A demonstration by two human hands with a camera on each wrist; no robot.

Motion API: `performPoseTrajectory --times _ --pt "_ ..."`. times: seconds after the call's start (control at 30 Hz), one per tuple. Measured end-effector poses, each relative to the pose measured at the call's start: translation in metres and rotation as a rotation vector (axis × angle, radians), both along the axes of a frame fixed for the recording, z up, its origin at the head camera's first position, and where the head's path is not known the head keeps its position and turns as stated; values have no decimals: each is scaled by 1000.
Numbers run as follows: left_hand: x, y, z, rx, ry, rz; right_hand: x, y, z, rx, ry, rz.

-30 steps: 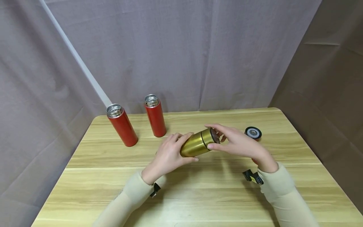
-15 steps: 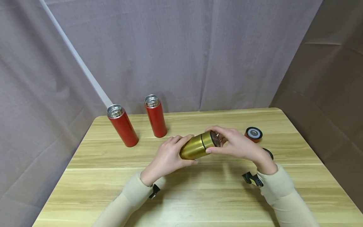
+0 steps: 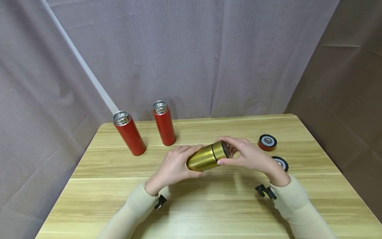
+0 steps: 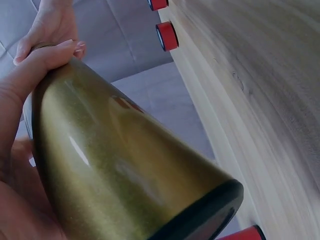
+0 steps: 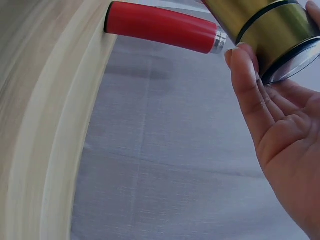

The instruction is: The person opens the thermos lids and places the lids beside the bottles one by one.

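Tilted over the table, a gold thermos bottle [image 3: 203,158] points its capped end to the right in the head view. My left hand [image 3: 176,166] grips it round the body. With thumb and fingers my right hand [image 3: 243,154] holds the gold lid [image 3: 219,151], past a dark seam that divides it from the body. The left wrist view has the black base rim [image 4: 205,210] of the bottle close up. In the right wrist view, fingers [image 5: 245,82] lie along the lid's side.
Two lidless red thermos bottles, one at far left [image 3: 129,136] and one beside it [image 3: 164,124], stand upright on the wooden table [image 3: 191,215]. Two red lids, one farther back [image 3: 267,142] and one partly behind my right wrist [image 3: 282,162], lie at right. A grey curtain [image 3: 191,59] hangs behind.
Both hands have come slightly lower and nearer with the gold bottle, still gripping its body and lid. The nearer red lid, hidden behind my right wrist before, shows more now.
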State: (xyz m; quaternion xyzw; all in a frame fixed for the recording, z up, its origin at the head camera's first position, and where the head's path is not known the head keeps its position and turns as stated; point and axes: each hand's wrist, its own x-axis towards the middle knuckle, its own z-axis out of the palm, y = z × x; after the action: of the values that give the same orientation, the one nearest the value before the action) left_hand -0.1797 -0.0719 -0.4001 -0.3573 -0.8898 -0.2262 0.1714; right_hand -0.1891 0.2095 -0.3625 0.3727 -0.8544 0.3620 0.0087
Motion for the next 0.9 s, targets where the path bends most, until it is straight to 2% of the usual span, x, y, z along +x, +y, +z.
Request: performPoseTrajectory --times 0.3,0.5,0.57,0.73,0.9 --pt "1 -2 -1 -6 -2 -21 3 2 -4 -1 62 18" --pt "-1 -6 -1 8 -147 -112 7 2 -3 17 176 112" --pt "-1 -8 -1 7 -172 -129 10 2 -1 33 191 121" --pt "-1 -10 0 3 -138 -122 12 -1 3 66 128 83" --pt "0 -11 -1 -8 -66 -37 11 -3 6 129 40 -10"
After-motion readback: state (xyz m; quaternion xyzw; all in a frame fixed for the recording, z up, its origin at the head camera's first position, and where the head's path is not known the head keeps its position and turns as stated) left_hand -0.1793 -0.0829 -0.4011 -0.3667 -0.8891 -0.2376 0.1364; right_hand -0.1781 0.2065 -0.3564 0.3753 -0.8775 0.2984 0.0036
